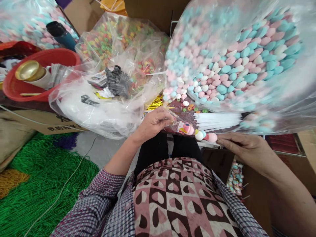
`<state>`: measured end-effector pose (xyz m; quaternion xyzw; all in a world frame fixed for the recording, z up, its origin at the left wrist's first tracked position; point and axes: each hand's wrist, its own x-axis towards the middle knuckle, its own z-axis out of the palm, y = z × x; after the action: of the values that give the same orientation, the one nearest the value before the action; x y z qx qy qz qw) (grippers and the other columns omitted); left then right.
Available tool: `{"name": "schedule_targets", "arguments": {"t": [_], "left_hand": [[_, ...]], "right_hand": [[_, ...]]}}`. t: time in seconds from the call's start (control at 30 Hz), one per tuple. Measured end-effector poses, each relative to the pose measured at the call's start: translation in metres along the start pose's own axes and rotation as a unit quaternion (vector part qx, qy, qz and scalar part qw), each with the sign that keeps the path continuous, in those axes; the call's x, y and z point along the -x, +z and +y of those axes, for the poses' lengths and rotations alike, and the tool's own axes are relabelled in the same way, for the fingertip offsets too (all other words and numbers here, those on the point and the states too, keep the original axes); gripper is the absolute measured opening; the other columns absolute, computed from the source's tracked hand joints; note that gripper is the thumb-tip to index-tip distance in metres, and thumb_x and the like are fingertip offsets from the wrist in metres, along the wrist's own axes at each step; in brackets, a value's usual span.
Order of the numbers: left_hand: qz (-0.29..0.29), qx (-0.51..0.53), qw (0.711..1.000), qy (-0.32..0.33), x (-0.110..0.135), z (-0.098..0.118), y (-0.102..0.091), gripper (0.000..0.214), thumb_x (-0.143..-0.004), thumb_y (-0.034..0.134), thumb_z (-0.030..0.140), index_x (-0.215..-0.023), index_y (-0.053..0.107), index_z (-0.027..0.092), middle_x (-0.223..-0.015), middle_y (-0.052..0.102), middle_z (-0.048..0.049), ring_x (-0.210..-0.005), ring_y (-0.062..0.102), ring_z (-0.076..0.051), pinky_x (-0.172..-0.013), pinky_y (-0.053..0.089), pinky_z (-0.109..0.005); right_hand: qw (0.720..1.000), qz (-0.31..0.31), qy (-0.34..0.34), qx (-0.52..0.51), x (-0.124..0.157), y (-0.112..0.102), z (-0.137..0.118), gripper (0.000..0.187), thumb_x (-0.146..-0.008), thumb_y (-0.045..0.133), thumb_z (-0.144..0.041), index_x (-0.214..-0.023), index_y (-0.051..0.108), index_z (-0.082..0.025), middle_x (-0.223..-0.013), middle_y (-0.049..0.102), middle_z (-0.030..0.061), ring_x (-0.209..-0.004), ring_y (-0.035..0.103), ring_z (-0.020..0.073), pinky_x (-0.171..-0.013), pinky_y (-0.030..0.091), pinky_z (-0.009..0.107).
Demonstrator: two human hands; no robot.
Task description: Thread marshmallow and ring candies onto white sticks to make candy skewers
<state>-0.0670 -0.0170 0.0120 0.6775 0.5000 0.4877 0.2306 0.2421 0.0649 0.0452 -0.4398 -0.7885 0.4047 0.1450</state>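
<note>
Left hand (pixel 158 119): fingers pinch one end of candy skewer (pixel 199 135); right hand (pixel 243 144): fingers grip pink end. Uneven pull could bend it.

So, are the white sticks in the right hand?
No, the white sticks lie in a pile nearby, and the right hand holds the pink end of the candy row.
</note>
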Motion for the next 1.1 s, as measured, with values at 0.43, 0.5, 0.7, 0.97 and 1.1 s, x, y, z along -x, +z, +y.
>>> {"name": "schedule_targets", "arguments": {"t": [0.43, 0.5, 0.7, 0.97, 1.1], "left_hand": [[-0.028, 0.012, 1.0, -0.002, -0.001, 0.004, -0.001, 0.015, -0.093, 0.057, 0.028, -0.088, 0.068, 0.019, -0.089, 0.07, -0.004, -0.086, 0.062, -0.014, -0.081, 0.048, -0.029], [-0.029, 0.01, 1.0, 0.001, -0.001, 0.004, -0.001, 0.014, -0.093, 0.057, 0.027, -0.088, 0.068, 0.019, -0.088, 0.069, -0.0038, -0.086, 0.062, -0.014, -0.081, 0.047, -0.028], [-0.031, 0.002, 1.0, 0.0, -0.002, 0.005, 0.0, 0.015, -0.093, 0.057, 0.029, -0.087, 0.067, 0.019, -0.089, 0.069, -0.0044, -0.085, 0.062, -0.014, -0.08, 0.047, -0.028], [-0.042, 0.004, 0.999, -0.021, -0.003, 0.004, -0.004, 0.015, -0.092, 0.057, 0.028, -0.087, 0.069, 0.019, -0.089, 0.071, -0.0038, -0.086, 0.063, -0.014, -0.081, 0.047, -0.027], [-0.064, -0.004, 0.997, -0.042, -0.002, 0.003, -0.004, 0.016, -0.092, 0.057, 0.029, -0.089, 0.069, 0.02, -0.092, 0.071, -0.0045, -0.089, 0.064, -0.015, -0.082, 0.048, -0.028]], "right_hand": [[0.999, -0.015, -0.005, -0.051, 0.0, 0.009, -0.012, 0.048, -0.076, 0.066, -0.066, -0.079, 0.077, -0.019, -0.06, 0.067, 0.0036, -0.058, 0.058, 0.0162, -0.06, 0.049, 0.028], [0.998, -0.017, -0.004, -0.055, 0.0, 0.01, -0.011, 0.047, -0.077, 0.067, -0.064, -0.078, 0.077, -0.018, -0.059, 0.066, 0.0035, -0.058, 0.058, 0.016, -0.06, 0.048, 0.028], [0.999, -0.018, 0.006, -0.043, -0.002, 0.011, -0.01, 0.048, -0.081, 0.061, -0.064, -0.072, 0.072, -0.018, -0.056, 0.06, 0.0016, -0.054, 0.052, 0.0139, -0.055, 0.043, 0.026], [0.998, -0.026, 0.004, -0.053, -0.001, 0.019, 0.0, 0.045, -0.078, 0.064, -0.066, -0.074, 0.076, -0.022, -0.059, 0.067, 0.0015, -0.057, 0.061, 0.0167, -0.061, 0.052, 0.029], [0.998, -0.021, -0.005, -0.056, -0.003, 0.022, 0.004, 0.041, -0.076, 0.068, -0.063, -0.078, 0.079, -0.024, -0.068, 0.073, 0.0029, -0.063, 0.067, 0.0195, -0.067, 0.057, 0.034]]}}
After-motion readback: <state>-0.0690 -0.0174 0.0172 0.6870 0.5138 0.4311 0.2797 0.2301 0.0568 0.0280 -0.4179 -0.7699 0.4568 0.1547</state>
